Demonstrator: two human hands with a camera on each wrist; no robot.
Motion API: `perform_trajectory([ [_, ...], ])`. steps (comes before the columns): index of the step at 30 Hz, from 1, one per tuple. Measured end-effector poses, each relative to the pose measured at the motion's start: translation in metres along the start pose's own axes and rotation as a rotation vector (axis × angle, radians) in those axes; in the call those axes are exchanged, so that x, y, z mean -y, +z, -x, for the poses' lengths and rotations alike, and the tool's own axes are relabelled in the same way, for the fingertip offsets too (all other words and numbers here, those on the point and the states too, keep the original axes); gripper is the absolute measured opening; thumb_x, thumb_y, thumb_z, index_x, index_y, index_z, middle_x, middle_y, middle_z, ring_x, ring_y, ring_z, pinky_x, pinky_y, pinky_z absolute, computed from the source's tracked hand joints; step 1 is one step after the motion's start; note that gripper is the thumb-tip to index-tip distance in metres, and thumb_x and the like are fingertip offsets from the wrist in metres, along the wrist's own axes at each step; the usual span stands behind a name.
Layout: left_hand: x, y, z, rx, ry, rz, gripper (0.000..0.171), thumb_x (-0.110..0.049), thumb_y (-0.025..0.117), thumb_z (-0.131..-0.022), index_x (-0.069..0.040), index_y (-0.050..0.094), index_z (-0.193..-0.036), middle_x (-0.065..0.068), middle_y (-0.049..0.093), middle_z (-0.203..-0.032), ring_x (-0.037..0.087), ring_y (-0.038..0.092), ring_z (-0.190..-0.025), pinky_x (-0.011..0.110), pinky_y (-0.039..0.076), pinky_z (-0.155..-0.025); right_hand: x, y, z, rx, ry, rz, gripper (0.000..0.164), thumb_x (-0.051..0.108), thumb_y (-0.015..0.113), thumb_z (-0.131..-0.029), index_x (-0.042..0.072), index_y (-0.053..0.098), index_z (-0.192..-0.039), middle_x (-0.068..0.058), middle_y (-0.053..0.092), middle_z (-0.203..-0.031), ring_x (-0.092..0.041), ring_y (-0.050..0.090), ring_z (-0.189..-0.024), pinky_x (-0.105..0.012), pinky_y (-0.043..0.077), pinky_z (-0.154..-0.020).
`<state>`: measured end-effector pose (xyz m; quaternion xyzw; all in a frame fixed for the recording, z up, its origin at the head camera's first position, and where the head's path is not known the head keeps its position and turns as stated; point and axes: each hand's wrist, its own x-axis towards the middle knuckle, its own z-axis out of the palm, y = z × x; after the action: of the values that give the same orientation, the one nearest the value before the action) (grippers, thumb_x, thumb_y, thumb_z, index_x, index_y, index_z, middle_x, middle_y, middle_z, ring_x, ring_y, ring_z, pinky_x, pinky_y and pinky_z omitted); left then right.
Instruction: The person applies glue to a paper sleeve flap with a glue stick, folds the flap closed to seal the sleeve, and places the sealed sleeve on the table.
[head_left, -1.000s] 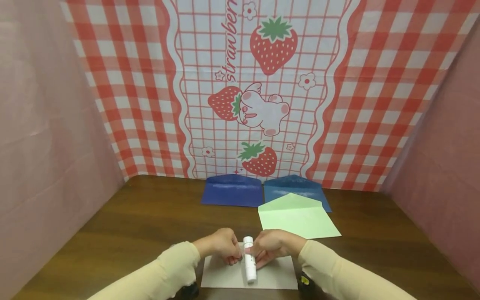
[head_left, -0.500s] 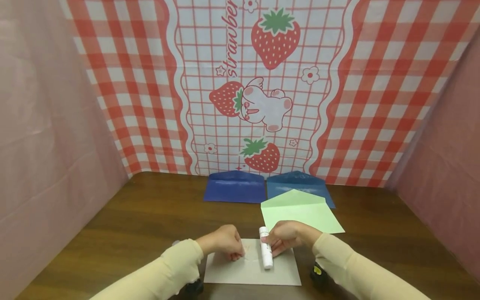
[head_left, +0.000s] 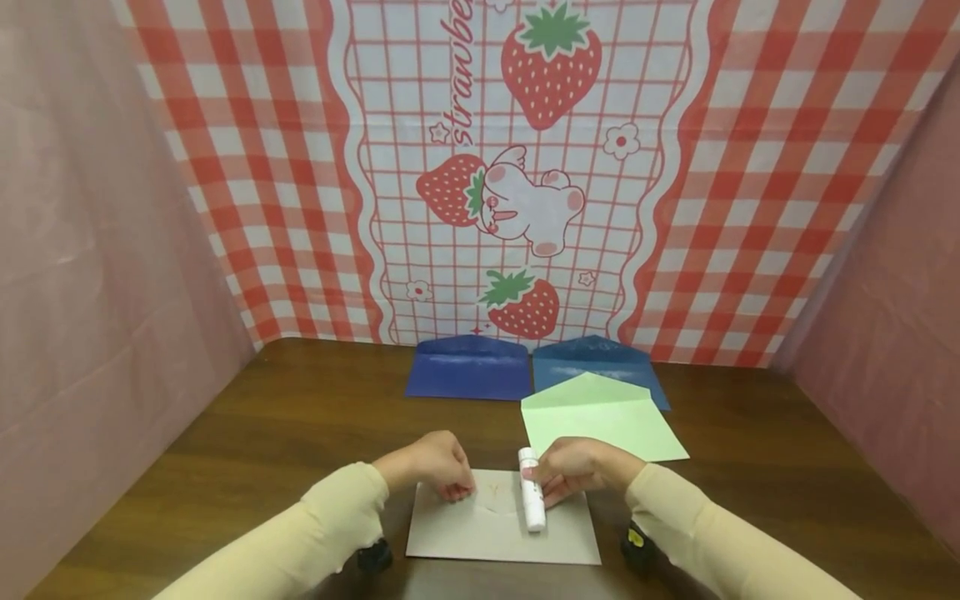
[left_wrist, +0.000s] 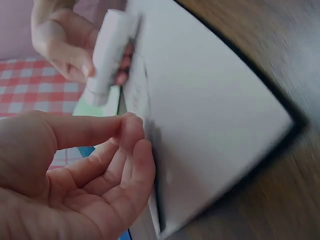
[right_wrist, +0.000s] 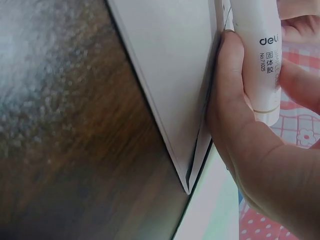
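Note:
On the table, close to the front, lies a pale grey envelope (head_left: 472,533) with a small tan mark near its far edge. My right hand (head_left: 579,468) grips a white glue stick (head_left: 532,492) over the envelope's right part; printed lettering shows on its barrel in the right wrist view. Some fingers of that hand rest along the envelope's edge. My left hand (head_left: 441,468) is at the far left part of the envelope, its fingers curled. In the left wrist view, thumb and index tip (left_wrist: 131,125) meet right beside the paper, with nothing visible between them.
Beyond the envelope lies a light green envelope (head_left: 600,425), its flap raised, overlapping a teal envelope (head_left: 592,367). To their left lies a dark blue envelope (head_left: 468,375). A strawberry-print cloth (head_left: 517,192) hangs behind the wooden table (head_left: 300,433).
The glue stick, in my right hand, has moved right from the envelope's middle. My left hand has slid left, away from the middle, uncovering the tan mark. The view has shifted slightly.

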<state>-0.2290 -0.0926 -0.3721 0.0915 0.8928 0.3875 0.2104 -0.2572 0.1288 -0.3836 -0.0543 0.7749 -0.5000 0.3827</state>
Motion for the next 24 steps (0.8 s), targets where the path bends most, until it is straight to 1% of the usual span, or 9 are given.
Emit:
perform_trajectory([
  [2,0.004,-0.003,0.000,-0.012,-0.009,-0.016,0.011,0.001,0.067,-0.079,0.006,0.072,-0.070,0.011,0.068,-0.058,0.007,0.053,-0.045,0.022,0.053,-0.050,0.001,0.000,0.000,0.007,-0.003,0.003,0.018,0.008,0.055,-0.094,-0.009,0.061,-0.096,-0.006,0.061,-0.079,-0.012,0.061,-0.072,-0.031,0.059,-0.077],
  [7,0.015,-0.002,-0.001,-0.016,0.007,-0.015,0.010,0.001,0.068,-0.078,0.004,0.072,-0.069,0.008,0.066,-0.056,0.007,0.052,-0.044,0.020,0.051,-0.047,0.003,-0.002,0.001,0.024,-0.010,-0.012,0.014,0.006,0.055,-0.094,-0.005,0.062,-0.090,-0.005,0.061,-0.076,-0.011,0.062,-0.071,-0.030,0.059,-0.076],
  [10,0.016,-0.001,-0.001,-0.019,0.019,-0.008,0.010,0.001,0.069,-0.077,0.003,0.072,-0.067,0.007,0.066,-0.055,0.007,0.053,-0.045,0.021,0.052,-0.047,0.007,-0.003,0.003,0.017,-0.019,-0.020,0.013,0.005,0.054,-0.094,-0.004,0.061,-0.089,-0.005,0.061,-0.077,-0.011,0.062,-0.072,-0.030,0.060,-0.077],
  [11,0.017,-0.001,-0.002,-0.008,0.028,-0.017,0.013,0.000,0.068,-0.076,0.000,0.071,-0.064,0.004,0.065,-0.053,0.006,0.054,-0.044,0.021,0.052,-0.047,0.008,-0.003,0.004,0.019,-0.024,-0.025,0.012,0.005,0.054,-0.094,-0.005,0.061,-0.090,-0.005,0.061,-0.079,-0.012,0.061,-0.073,-0.031,0.060,-0.078],
  [14,0.015,0.001,-0.001,-0.015,0.046,-0.045,0.015,0.000,0.068,-0.075,-0.002,0.069,-0.060,0.003,0.064,-0.051,0.006,0.055,-0.044,0.022,0.052,-0.047,0.013,-0.002,0.005,0.018,-0.035,-0.032,0.012,0.004,0.053,-0.094,-0.006,0.059,-0.092,-0.006,0.060,-0.082,-0.012,0.061,-0.076,-0.033,0.059,-0.082],
  [17,0.014,0.003,0.001,-0.042,0.083,-0.097,0.015,0.001,0.068,-0.073,-0.001,0.068,-0.059,0.006,0.065,-0.051,0.006,0.053,-0.043,0.021,0.050,-0.045,0.016,0.003,0.003,0.027,-0.037,-0.050,0.012,0.004,0.053,-0.094,-0.008,0.058,-0.094,-0.007,0.061,-0.084,-0.014,0.062,-0.079,-0.036,0.058,-0.086],
  [18,0.012,0.004,0.003,-0.064,0.088,-0.108,0.013,0.002,0.068,-0.073,0.001,0.069,-0.060,0.009,0.065,-0.052,0.006,0.052,-0.043,0.021,0.050,-0.044,0.017,0.006,0.002,0.027,-0.033,-0.056,0.012,0.003,0.053,-0.094,-0.007,0.058,-0.094,-0.007,0.061,-0.084,-0.014,0.062,-0.080,-0.037,0.058,-0.087],
  [20,0.011,0.005,0.004,-0.089,0.101,-0.136,0.013,0.002,0.068,-0.073,0.002,0.069,-0.060,0.010,0.065,-0.052,0.006,0.049,-0.042,0.020,0.047,-0.043,0.019,0.013,-0.001,0.041,-0.025,-0.073,0.011,0.003,0.053,-0.094,-0.007,0.057,-0.094,-0.008,0.061,-0.083,-0.015,0.062,-0.080,-0.038,0.057,-0.089],
  [24,0.010,0.007,0.003,-0.117,0.096,-0.154,0.013,0.003,0.068,-0.072,0.001,0.068,-0.059,0.009,0.063,-0.051,0.006,0.048,-0.041,0.019,0.046,-0.042,0.020,0.027,-0.008,0.056,-0.007,-0.082,0.008,0.003,0.056,-0.093,-0.004,0.058,-0.091,-0.008,0.062,-0.082,-0.015,0.063,-0.079,-0.037,0.058,-0.087],
])
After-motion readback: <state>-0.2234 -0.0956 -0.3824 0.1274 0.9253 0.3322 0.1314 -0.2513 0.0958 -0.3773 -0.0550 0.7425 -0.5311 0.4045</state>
